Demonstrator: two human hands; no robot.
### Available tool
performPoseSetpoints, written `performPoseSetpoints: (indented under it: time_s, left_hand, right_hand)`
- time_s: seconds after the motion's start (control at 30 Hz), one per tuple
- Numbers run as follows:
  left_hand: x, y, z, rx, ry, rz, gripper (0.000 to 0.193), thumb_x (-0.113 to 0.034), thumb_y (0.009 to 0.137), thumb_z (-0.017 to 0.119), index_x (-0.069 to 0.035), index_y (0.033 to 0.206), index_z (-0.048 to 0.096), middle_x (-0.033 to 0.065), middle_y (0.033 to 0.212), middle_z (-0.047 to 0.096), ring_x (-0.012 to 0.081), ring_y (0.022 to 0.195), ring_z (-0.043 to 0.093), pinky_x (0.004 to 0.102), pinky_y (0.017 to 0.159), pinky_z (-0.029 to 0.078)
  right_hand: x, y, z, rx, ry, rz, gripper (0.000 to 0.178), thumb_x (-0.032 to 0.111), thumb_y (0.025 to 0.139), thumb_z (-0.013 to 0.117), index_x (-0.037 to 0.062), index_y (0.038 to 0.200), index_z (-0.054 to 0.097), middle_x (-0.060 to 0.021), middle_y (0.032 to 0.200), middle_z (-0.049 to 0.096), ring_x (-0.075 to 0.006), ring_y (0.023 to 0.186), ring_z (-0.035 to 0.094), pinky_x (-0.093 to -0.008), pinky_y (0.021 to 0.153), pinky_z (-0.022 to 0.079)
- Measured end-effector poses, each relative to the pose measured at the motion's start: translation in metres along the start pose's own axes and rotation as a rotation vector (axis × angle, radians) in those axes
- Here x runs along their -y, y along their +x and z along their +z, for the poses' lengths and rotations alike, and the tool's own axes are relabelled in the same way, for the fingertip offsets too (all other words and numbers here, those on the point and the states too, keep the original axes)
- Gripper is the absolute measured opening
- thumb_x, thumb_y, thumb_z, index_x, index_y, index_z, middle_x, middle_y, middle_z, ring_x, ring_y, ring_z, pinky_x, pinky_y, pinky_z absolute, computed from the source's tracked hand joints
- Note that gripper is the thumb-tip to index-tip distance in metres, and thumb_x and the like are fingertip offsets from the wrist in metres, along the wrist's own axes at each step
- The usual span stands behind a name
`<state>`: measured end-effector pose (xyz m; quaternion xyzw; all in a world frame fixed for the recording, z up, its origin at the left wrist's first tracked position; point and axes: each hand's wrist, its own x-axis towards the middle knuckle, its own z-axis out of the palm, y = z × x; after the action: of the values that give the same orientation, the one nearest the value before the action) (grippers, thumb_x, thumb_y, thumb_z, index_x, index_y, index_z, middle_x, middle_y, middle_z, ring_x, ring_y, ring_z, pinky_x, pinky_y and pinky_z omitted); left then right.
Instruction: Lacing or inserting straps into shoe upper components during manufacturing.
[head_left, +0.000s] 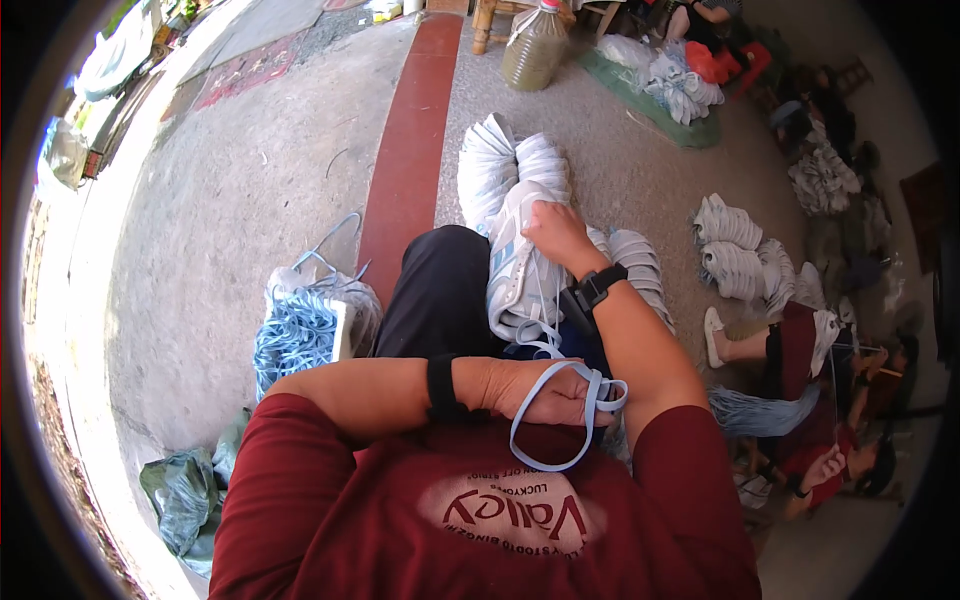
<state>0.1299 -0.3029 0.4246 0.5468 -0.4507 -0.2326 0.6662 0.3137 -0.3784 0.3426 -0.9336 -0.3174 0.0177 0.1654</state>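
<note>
Maroon shirt (390, 510); left fist (553, 397) round lace (594, 391); right hand (556, 235) closed on shoe (512, 280); lace bundle (295, 345) left, shoe stack (487, 175) beyond.

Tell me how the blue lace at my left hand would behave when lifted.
The lace probably flops, since it hangs in loose curves at the left hand. It is likely light, being a thin flat strip. It could tangle, as its loops cross.
</note>
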Motion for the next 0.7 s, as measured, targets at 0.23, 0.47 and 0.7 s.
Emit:
performPoseSetpoints:
  time_s: [0.23, 0.47, 0.7]
  left_hand:
    - [-0.009, -0.012, 0.023, -0.046, 0.514, 0.110, 0.025, -0.022, 0.084, 0.055, -0.003, 0.070, 0.051, 0.0109, 0.064, 0.050, 0.0313, 0.060, 0.049, 0.0382, 0.057, 0.041]
    - [-0.032, -0.016, 0.018, -0.224, 0.917, 0.202, 0.016, -0.022, 0.075, 0.063, -0.010, 0.069, 0.054, 0.0053, 0.073, 0.051, 0.0258, 0.073, 0.051, 0.0383, 0.073, 0.040]
    - [-0.041, -0.014, 0.022, -0.281, 0.916, 0.201, 0.016, -0.022, 0.077, 0.063, -0.007, 0.082, 0.060, 0.0093, 0.085, 0.052, 0.0276, 0.078, 0.052, 0.0378, 0.071, 0.043]
  right_hand:
    - [-0.023, 0.012, 0.009, 0.040, 0.144, 0.053, 0.022, 0.021, 0.072, 0.066, 0.0009, 0.073, 0.056, -0.0145, 0.071, 0.059, -0.0270, 0.068, 0.058, -0.0378, 0.064, 0.045]
    - [-0.021, -0.069, -0.011, -0.115, 1.050, 0.179, 0.012, 0.005, 0.080, 0.058, 0.0017, 0.069, 0.053, -0.0024, 0.059, 0.054, -0.0084, 0.051, 0.046, -0.0224, 0.049, 0.036]
    - [0.016, -0.118, -0.006, -0.362, 0.523, -0.219, 0.029, 0.002, 0.071, 0.059, -0.0041, 0.099, 0.059, -0.0174, 0.088, 0.060, -0.0316, 0.094, 0.057, -0.0365, 0.082, 0.046]
